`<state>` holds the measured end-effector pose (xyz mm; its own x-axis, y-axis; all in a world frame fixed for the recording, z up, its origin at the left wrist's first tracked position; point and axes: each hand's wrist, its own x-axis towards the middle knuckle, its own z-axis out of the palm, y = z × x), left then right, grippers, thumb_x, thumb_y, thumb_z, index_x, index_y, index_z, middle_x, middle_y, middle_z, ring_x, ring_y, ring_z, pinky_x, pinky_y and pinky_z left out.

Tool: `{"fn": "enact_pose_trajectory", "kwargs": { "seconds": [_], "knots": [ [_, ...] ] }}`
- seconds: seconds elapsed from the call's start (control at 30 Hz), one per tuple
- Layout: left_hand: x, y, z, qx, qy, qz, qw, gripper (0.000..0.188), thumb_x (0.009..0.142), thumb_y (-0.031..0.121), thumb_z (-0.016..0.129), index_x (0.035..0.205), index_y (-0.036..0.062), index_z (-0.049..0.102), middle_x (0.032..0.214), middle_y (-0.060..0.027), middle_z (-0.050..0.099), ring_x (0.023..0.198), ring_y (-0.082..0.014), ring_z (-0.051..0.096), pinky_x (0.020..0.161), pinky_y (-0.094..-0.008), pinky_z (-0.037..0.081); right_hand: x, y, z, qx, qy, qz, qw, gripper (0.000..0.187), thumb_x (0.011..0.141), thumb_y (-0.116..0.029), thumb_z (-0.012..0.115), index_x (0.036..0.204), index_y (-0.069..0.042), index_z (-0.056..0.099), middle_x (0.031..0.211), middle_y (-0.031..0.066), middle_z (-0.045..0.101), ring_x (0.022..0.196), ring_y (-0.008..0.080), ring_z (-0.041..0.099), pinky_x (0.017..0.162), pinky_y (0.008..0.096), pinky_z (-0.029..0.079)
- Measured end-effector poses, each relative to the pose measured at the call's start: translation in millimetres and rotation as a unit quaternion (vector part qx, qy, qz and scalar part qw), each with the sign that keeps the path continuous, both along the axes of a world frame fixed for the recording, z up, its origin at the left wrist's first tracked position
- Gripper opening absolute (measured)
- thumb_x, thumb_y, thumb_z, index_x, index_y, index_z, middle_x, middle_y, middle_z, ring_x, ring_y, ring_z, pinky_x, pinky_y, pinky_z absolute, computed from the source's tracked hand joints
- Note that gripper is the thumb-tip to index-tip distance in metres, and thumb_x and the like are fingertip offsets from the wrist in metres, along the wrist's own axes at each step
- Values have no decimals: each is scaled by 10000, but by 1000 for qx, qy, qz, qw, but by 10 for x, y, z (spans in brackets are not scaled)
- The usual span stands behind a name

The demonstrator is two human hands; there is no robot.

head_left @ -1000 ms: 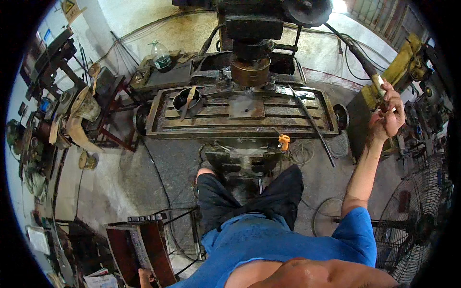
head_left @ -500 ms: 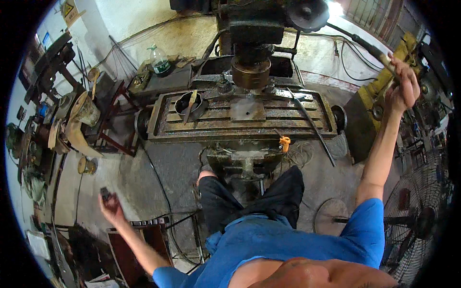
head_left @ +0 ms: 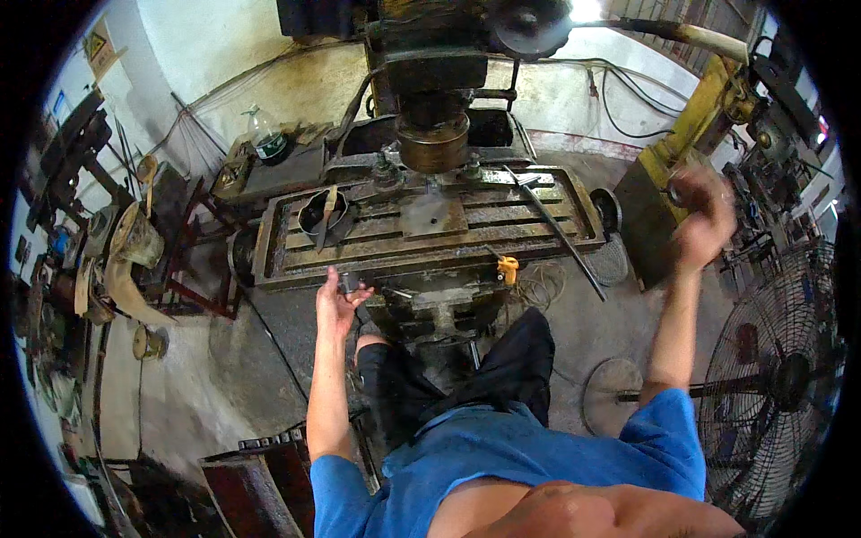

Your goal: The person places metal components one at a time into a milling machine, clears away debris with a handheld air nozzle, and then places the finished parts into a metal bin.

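My left hand (head_left: 334, 309) holds a small dark metal piece (head_left: 348, 283), roughly cylindrical, between thumb and fingers, just in front of the front edge of a slotted milling machine table (head_left: 309, 266). Over the table hangs the machine's round spindle head (head_left: 433, 143), with a flat square metal plate (head_left: 433, 215) lying below it. Raised at the right, my right hand (head_left: 704, 220) is smeared by motion, so its fingers cannot be made out. It is apart from the long lever (head_left: 691, 34) at the upper right.
On the table sit a dark bowl with a brush (head_left: 327, 215) and a long metal bar (head_left: 560, 233) jutting past the front edge. An orange-handled tool (head_left: 508, 269) is at the front edge. A caged fan (head_left: 771, 377) stands at right, a bucket (head_left: 139, 238) at left.
My left hand has swung from the far left to the table's front edge with the dark metal piece. My right hand has let go of the lever and dropped lower. The lever now points further up.
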<state>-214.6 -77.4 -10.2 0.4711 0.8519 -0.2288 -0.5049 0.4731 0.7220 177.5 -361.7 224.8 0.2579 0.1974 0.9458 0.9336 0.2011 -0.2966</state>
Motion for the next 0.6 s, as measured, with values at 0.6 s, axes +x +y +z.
{"fn": "enact_pose_trajectory", "kwargs": {
  "seconds": [0.6],
  "knots": [
    [146,-59,280,187,138,-45,972,225,790,-26,547,993,-22,452,769,-95,567,583,-195,581,650,-355,522,-675,840,-3110,-307,494,264,769,297,581,-106,591,856,3,563,639,-9,484,528,88,457,470,239,369]
  ]
}}
